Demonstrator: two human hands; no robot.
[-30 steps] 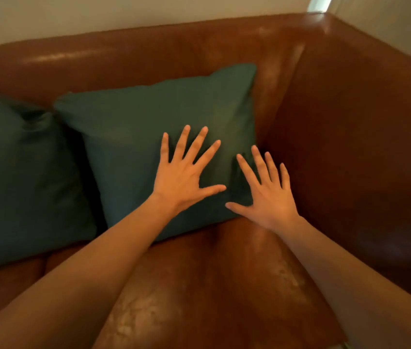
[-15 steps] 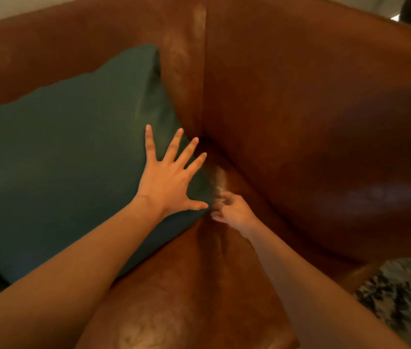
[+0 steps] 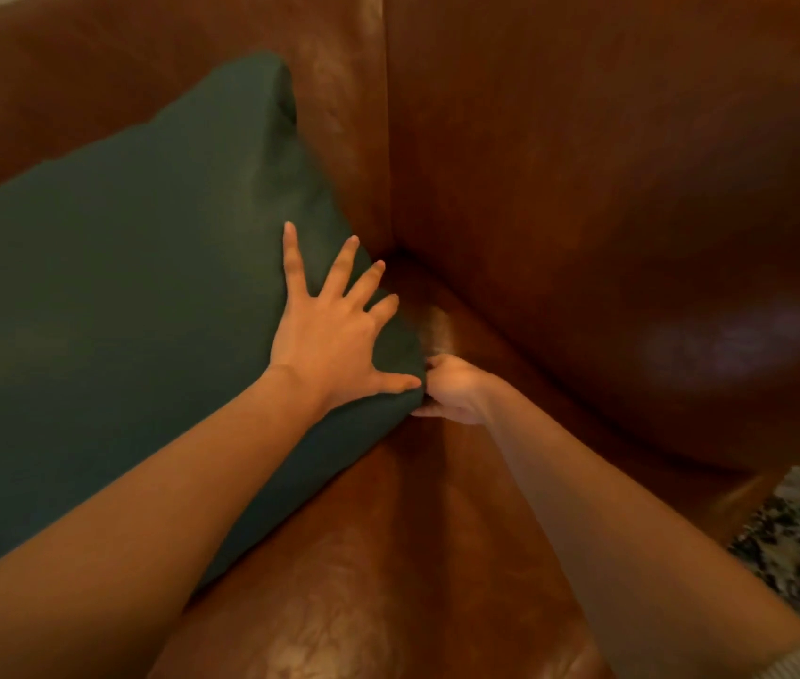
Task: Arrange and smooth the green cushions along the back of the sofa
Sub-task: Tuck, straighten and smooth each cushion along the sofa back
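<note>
1. The green cushion (image 3: 133, 306) leans against the sofa's backrest (image 3: 94, 76), its right edge reaching almost into the corner where the backrest meets the armrest (image 3: 633, 188).
2. The left hand (image 3: 334, 330) lies flat on the cushion's lower right part, fingers straight and spread apart, thumb stretched along the bottom edge.
3. The right hand (image 3: 451, 389) sits at the cushion's lower right corner, just beside the left thumb. Its fingers are curled against the fabric and seem to pinch that corner, though the grip itself is partly hidden.
4. The seat (image 3: 388, 556) below the cushion is glossy brown leather; a speckled rug (image 3: 799, 541) shows beyond the armrest, right of the cushion.
5. Risk: a hard tug on the pinched corner could drag the cushion sideways off the backrest, since smooth leather likely offers little hold.
6. Risk: pressing unevenly with the flat hand could leave a dent or push a fresh fold toward the cushion's upper edge.
7. Risk: jamming the corner too deep beside the armrest could bunch it.
8. No brand, label or writing can be read on the cushion or anything around it.
</note>
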